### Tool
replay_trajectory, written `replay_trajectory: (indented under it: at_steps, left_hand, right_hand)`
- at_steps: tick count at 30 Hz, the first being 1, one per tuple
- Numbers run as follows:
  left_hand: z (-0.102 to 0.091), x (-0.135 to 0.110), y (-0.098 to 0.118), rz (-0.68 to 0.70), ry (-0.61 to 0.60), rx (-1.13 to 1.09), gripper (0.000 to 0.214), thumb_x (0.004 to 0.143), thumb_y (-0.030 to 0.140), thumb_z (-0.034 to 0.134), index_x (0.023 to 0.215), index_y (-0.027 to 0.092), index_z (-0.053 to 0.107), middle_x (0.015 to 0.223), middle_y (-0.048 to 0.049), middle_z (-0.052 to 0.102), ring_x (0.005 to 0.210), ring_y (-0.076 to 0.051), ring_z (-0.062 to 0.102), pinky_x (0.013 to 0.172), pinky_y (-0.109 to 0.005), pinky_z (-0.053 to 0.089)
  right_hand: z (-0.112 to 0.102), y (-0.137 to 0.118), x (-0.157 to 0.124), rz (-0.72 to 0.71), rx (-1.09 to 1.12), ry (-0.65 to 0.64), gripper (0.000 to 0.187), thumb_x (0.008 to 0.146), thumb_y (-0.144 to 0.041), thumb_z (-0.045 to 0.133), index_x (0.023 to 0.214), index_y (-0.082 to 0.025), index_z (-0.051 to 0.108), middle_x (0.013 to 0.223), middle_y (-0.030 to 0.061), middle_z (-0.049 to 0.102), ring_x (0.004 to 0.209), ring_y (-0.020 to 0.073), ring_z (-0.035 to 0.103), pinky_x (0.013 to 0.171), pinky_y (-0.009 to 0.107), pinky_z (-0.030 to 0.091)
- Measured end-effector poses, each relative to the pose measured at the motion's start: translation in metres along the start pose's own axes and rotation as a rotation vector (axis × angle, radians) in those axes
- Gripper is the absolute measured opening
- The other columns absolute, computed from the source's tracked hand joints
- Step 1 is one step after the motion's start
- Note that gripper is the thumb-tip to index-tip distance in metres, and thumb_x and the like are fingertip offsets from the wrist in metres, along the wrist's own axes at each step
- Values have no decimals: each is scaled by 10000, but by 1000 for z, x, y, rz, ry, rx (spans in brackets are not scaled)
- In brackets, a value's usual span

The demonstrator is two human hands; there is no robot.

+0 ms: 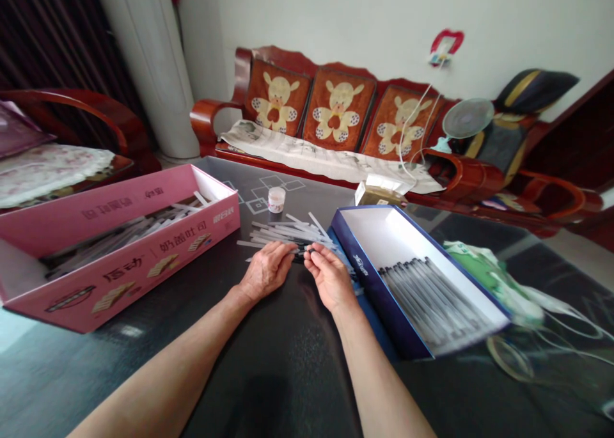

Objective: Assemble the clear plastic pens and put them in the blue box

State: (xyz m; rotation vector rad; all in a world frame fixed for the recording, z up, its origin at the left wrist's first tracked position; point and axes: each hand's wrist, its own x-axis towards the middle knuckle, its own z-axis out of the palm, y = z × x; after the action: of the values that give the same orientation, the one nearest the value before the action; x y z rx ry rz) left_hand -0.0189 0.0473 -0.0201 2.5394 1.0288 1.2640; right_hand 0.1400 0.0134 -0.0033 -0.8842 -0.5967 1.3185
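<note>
My left hand (268, 268) is closed in a pinch over the dark table, around a slim pen (298, 250) that is mostly hidden by the fingers. Facing it, my right hand (330, 275) pinches a small black pen part (311, 251) between thumb and fingertips. The two sets of fingertips nearly meet; whether the pieces touch is too small to tell. Just beyond them lies a loose pile of translucent white pen barrels (273, 231). Several black-ended pens (426, 297) lie side by side in the blue box (374, 284) to the right.
On the left a long pink box (163, 259) holds more pen barrels. A small white tub (276, 199) stands behind the pile. A tissue box (381, 192), a green and white plastic bag (494, 278) and a roll of tape (510, 357) are on the table (278, 374).
</note>
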Motion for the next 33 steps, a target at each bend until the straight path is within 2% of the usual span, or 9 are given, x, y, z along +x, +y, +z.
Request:
replay_trajectory:
  at_steps: [4,13,18,23,27,30,33]
  left_hand:
    - [0,0,0,-3,2,-2,237,938,227,425,1109,151,570,861,-67,611,832,-170,581,755,-286,495]
    - [2,-2,0,-3,-6,-23,241,942,237,420,1106,166,580,838,-58,596,782,-158,573,719,-274,495]
    - [2,-2,1,-19,-30,-33,247,944,235,413,1108,168,584,863,-64,606,826,-166,583,751,-284,499]
    - [1,-1,1,-10,-36,-34,261,944,239,414,1120,173,595,809,-49,592,778,-153,584,723,-270,503]
    - [0,-1,1,-25,-20,-68,260,934,228,441,1123,166,608,897,-67,616,830,-150,606,743,-261,515]
    - [0,0,0,-23,-11,-81,265,934,231,441,1128,162,610,973,-82,622,876,-153,611,774,-267,521]
    - [1,1,-1,-2,-32,-43,271,942,247,425,1116,170,617,956,-82,623,868,-159,601,767,-279,518]
  right_hand:
    - [-5,-2,3,26,22,-54,294,572,-200,811,844,-193,700,865,2,725,749,109,678,701,227,567]
    - [-1,11,6,-11,-132,-60,255,630,-249,777,861,-188,688,815,-13,709,711,99,665,678,219,553]
    - [-1,17,6,-33,-191,-61,253,629,-270,774,851,-184,690,760,-21,701,693,100,657,688,225,550]
    - [-2,20,7,-92,-318,-34,266,647,-316,756,868,-181,700,759,-21,698,660,107,640,685,256,552]
    - [-3,18,7,-176,-471,-21,236,679,-326,727,867,-184,712,744,-15,701,641,116,631,679,270,547]
    - [-4,15,7,-251,-566,-48,223,714,-318,691,896,-193,720,794,6,714,696,141,650,723,297,553]
    - [-6,13,6,-300,-636,-80,208,729,-311,671,899,-203,726,830,18,721,750,159,664,762,315,554]
